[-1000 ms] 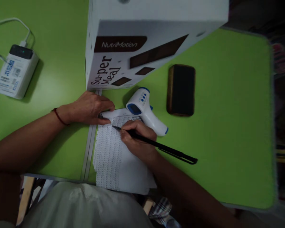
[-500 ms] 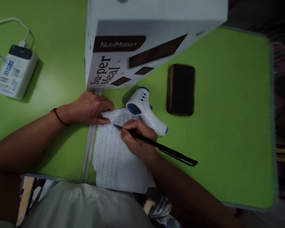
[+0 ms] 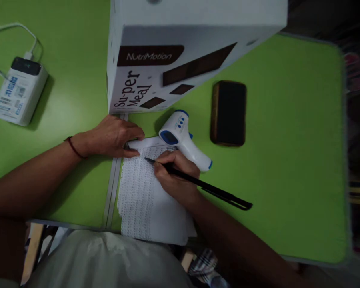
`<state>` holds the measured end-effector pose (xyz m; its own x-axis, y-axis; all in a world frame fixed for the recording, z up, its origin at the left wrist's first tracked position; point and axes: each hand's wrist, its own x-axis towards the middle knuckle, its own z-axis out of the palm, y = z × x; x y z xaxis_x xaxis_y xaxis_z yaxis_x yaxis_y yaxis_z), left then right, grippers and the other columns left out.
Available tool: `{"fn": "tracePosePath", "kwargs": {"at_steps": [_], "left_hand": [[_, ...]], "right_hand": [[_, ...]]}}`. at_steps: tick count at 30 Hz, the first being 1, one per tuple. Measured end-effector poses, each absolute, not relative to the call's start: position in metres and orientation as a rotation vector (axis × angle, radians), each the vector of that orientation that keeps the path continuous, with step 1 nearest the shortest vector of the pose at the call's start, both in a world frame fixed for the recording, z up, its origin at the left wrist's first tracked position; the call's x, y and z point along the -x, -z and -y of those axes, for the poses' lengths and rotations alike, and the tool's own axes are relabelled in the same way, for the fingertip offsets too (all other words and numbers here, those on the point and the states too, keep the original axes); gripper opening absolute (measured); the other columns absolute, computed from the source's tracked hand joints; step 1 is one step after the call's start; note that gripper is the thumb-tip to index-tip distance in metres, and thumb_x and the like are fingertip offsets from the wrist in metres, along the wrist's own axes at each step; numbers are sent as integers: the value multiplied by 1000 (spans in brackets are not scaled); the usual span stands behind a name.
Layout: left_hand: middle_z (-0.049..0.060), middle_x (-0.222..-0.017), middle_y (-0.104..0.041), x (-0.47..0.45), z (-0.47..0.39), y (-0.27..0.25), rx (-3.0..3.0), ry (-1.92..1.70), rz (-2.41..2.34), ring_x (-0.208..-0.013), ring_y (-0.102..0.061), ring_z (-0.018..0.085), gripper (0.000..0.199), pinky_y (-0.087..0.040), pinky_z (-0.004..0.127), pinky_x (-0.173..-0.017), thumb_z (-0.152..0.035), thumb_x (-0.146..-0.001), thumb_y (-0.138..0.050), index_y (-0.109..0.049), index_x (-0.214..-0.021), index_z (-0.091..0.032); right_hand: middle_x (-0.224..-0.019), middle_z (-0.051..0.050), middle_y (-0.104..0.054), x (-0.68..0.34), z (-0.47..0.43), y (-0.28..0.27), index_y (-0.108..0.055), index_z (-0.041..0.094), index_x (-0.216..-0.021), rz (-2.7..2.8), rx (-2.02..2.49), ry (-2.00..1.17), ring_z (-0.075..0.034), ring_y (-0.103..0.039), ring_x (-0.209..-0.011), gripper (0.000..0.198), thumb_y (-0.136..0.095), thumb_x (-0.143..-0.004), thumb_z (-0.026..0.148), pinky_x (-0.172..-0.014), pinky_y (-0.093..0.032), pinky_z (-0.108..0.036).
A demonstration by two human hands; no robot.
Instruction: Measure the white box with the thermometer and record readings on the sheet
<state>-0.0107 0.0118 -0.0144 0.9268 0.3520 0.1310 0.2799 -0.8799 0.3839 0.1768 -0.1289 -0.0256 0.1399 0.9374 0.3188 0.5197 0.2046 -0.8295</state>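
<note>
A sheet of paper [image 3: 168, 218], its left side filled with rows of small handwriting, lies on the green table. My left hand [image 3: 115, 138] grips its top left corner, thumb and fingers curled over the edge. Closed round a black pen [image 3: 211, 190], my right hand [image 3: 178, 172] rests on the sheet. The pen's tip touches or almost touches the writing near the top, and its clip end points to the lower right. A white and blue infrared thermometer [image 3: 187, 142] lies just beyond my right hand, beside the sheet's upper edge.
A large white NutriMotion box [image 3: 150, 36] stands behind the paper. On the right lies a dark phone-like thing [image 3: 229, 114] with a brown edge. A white power bank [image 3: 21, 92] with a cable [image 3: 10, 25] is at the left. A metal seam [image 3: 112, 192] crosses the green table [image 3: 294, 160].
My right hand and the pen have shifted very slightly to the right along the paper. My left hand has stayed where it was.
</note>
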Motion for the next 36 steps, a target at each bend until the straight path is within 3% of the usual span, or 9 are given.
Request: {"fn": "tracePosePath", "kwargs": {"at_steps": [36], "left_hand": [[3,-88,-76,10,-12,16,-2731,-304,-461,-69,-65,16,34,-33,28,-57,-50,-89,-65,-71,-100,-18]], "right_hand": [[-58,8,-59,-179,129,23,-55,25,-71,1652,1390,-578,-9,-54,-48,16,-58,-76,10,-48,-45,-23]]}}
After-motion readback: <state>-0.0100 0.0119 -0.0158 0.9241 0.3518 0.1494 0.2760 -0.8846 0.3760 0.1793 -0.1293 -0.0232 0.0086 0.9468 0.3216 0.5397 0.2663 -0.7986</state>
